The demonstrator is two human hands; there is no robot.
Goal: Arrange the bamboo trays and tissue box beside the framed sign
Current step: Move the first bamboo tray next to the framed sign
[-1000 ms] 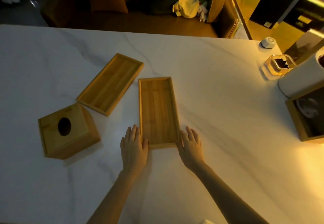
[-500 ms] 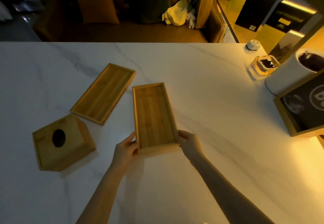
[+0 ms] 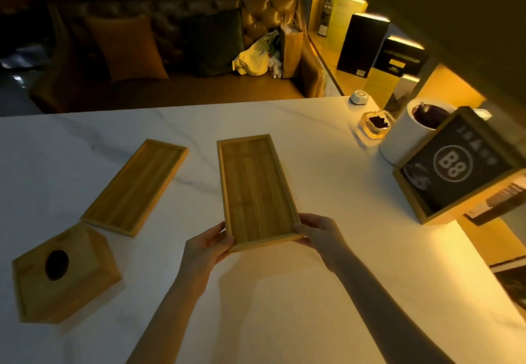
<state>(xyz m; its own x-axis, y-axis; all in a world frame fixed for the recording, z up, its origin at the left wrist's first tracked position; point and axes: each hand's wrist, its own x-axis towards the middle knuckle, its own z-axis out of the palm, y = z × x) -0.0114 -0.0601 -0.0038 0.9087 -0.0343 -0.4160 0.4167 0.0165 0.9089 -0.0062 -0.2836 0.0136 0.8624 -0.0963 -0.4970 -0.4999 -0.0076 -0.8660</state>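
Observation:
A long bamboo tray [image 3: 256,190] is held lifted over the white marble table [image 3: 355,278]. My left hand [image 3: 207,247] grips its near left corner and my right hand [image 3: 318,232] grips its near right corner. A second bamboo tray [image 3: 135,187] lies flat and slanted to the left of it. The bamboo tissue box [image 3: 64,272], with a round dark hole on top, stands at the near left. The framed sign [image 3: 458,164], black with "B8" in a wooden frame, leans at the table's right edge.
A white cylinder [image 3: 410,135], a glass ashtray [image 3: 374,124] and a small white round device [image 3: 359,97] sit behind the sign. A sofa with cushions and bags runs beyond the table's far edge. Boxes stand on a lit shelf at the right.
My hands went from resting flat beside the tray to gripping its near corners, and the tray has come up off the table and shifted right. The view has tilted upward.

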